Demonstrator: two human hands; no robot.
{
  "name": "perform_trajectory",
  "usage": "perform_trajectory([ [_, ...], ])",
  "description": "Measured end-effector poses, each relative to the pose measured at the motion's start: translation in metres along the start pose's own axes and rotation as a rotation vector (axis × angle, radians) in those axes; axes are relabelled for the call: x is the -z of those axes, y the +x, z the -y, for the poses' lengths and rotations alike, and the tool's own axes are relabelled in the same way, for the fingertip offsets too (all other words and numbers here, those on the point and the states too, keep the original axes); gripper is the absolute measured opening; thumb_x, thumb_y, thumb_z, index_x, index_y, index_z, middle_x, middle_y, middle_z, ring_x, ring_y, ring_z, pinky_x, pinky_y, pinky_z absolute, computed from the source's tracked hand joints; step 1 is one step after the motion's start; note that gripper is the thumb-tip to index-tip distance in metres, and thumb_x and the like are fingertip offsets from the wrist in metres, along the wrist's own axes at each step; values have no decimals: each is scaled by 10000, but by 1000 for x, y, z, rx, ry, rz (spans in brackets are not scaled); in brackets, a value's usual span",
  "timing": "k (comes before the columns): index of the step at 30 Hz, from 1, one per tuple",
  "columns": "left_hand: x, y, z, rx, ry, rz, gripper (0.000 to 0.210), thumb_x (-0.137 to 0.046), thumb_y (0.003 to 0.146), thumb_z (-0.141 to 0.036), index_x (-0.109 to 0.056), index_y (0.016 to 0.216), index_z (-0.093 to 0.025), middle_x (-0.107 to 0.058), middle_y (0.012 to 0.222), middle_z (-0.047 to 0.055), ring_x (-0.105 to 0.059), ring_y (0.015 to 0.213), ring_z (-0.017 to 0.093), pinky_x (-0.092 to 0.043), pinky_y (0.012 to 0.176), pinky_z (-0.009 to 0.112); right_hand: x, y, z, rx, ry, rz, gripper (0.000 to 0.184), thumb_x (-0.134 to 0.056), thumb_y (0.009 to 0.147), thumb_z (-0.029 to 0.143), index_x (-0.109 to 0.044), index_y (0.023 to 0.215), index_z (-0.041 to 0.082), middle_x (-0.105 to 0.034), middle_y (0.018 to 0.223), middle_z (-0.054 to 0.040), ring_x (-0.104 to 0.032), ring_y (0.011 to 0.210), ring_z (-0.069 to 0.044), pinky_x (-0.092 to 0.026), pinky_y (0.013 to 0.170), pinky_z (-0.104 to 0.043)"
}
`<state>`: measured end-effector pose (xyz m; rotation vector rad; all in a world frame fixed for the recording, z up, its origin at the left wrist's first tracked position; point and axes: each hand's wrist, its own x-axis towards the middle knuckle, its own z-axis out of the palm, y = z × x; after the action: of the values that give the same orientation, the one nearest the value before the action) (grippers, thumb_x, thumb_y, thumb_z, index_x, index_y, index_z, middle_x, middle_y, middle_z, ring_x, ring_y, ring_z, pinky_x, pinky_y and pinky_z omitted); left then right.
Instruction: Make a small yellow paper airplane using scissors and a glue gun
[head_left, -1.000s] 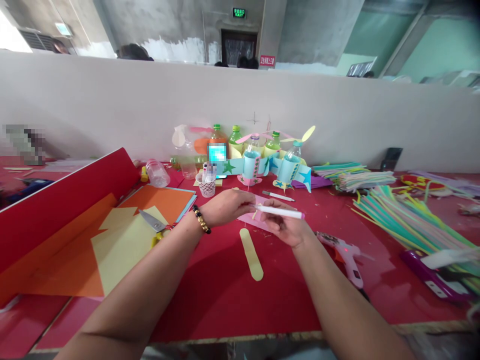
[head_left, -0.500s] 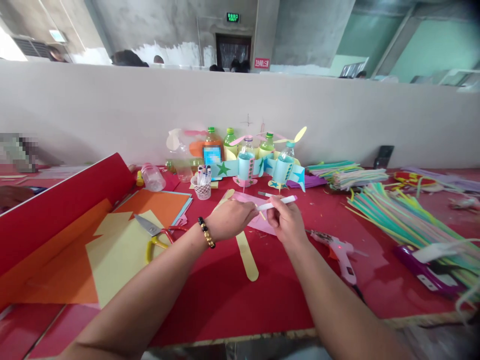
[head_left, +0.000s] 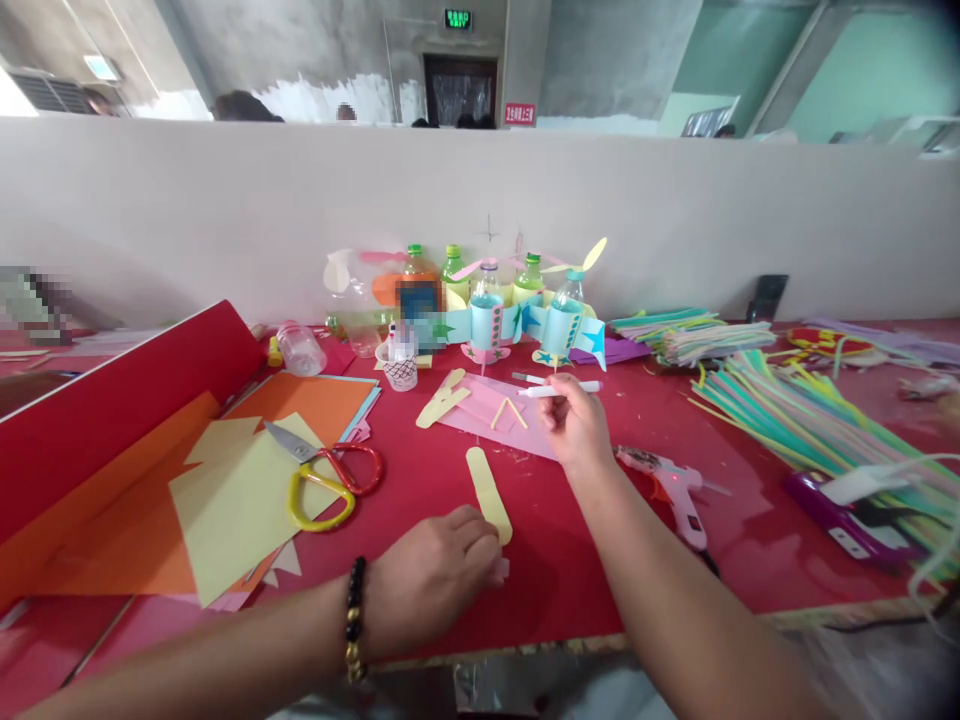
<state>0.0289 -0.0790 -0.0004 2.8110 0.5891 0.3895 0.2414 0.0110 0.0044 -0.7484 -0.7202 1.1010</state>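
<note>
A white marker (head_left: 562, 389) with a purple end is held in the fingers of my right hand (head_left: 576, 425), its tip to the left over the pink paper (head_left: 536, 440). My left hand (head_left: 442, 560) is low near the table's front edge, fingers curled in. A small pale pinkish bit shows at its fingertips, too unclear to name. Just beyond those fingers lies a yellow rounded paper strip (head_left: 487, 490). More yellow rounded strips (head_left: 444, 400) lie on the left end of the pink paper, and two thin pale sticks (head_left: 511, 408) rest on it.
Scissors (head_left: 319, 480) lie on yellow and orange sheets at left, beside a red board (head_left: 150, 410). A cup of markers (head_left: 400, 372) stands before decorated bottles (head_left: 487, 320). At right are a pink glue gun (head_left: 679, 495), a purple power strip (head_left: 847, 520) and colourful pipe cleaners (head_left: 780, 420).
My left hand has moved away from the marker, down toward the front edge, uncovering the pink paper and yellow strips. My right hand still holds the marker in about the same place.
</note>
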Motion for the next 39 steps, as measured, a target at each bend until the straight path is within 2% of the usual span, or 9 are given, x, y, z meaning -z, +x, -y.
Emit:
perform_trajectory([
  [3, -16, -10, -1, -69, 103, -51, 176, -399, 945, -211, -553, 885, -149, -619, 1163, 111, -553, 1084, 214, -463, 929, 349, -4, -8, -4, -15, -93, 50, 57, -607, 720, 237, -598, 700, 184, -558, 498, 32, -445, 400, -80, -302, 376, -196],
  [5, -24, -14, 1, -79, 150, -36, 180, -399, 944, -216, -556, 898, -142, -582, 1241, 131, -516, 1171, 237, -442, 984, 389, -2, -22, -7, -75, -143, 97, 63, -590, 722, 220, -621, 762, 183, -617, 581, 8, -497, 459, -95, -350, 421, -206],
  [8, -33, -18, 4, -77, 165, 2, 188, -390, 942, -215, -558, 906, -141, -554, 1281, 144, -486, 1222, 257, -415, 1024, 414, 7, -53, -10, -160, -240, 147, 98, -585, 733, 193, -639, 813, 177, -655, 694, -20, -551, 553, -117, -394, 488, -225],
  [11, -36, -20, 4, -73, 148, 23, 168, -405, 929, -207, -559, 934, -141, -535, 1304, 147, -466, 1241, 288, -401, 1035, 436, 20, -83, -12, -197, -411, 104, 22, -607, 773, 205, -620, 778, 189, -615, 640, 7, -521, 540, -108, -387, 513, -226],
  [14, -33, -20, 6, -82, 111, 55, 144, -441, 904, -189, -560, 970, -142, -508, 1330, 148, -444, 1256, 308, -377, 1051, 457, 25, -98, -10, -164, -668, 158, 56, -623, 805, 240, -614, 770, 197, -596, 608, 13, -528, 560, -128, -393, 540, -244],
  [19, -29, -19, 15, -102, 15, 66, 120, -490, 871, -173, -569, 960, -181, -520, 1303, 120, -390, 1289, 317, -301, 1087, 525, 21, -97, -8, -161, -825, 286, 73, -601, 832, 269, -628, 818, 203, -634, 706, -12, -555, 623, -155, -407, 557, -265],
  [28, -34, -19, 16, -91, 25, 58, 130, -534, 852, -191, -561, 979, -194, -484, 1333, 120, -349, 1289, 361, -275, 1061, 593, 18, -102, -9, -66, -926, 301, 18, -629, 800, 212, -613, 801, 205, -581, 667, 4, -490, 566, -131, -356, 499, -249],
  [35, -28, -21, 17, -98, 33, 38, 92, -508, 874, -195, -568, 944, -189, -474, 1361, 129, -412, 1243, 335, -308, 1031, 595, 19, -105, -10, -70, -850, 274, 124, -591, 851, 288, -642, 930, 207, -660, 752, -29, -619, 677, -175, -479, 619, -289],
  [39, -26, -21, 26, -53, 66, 13, 103, -481, 899, -225, -570, 911, -174, -434, 1398, 133, -294, 1335, 370, -279, 1045, 613, 21, -106, -11, -59, -826, 275, 205, -531, 891, 314, -616, 1049, 214, -685, 823, -50, -663, 730, -193, -519, 673, -315],
])
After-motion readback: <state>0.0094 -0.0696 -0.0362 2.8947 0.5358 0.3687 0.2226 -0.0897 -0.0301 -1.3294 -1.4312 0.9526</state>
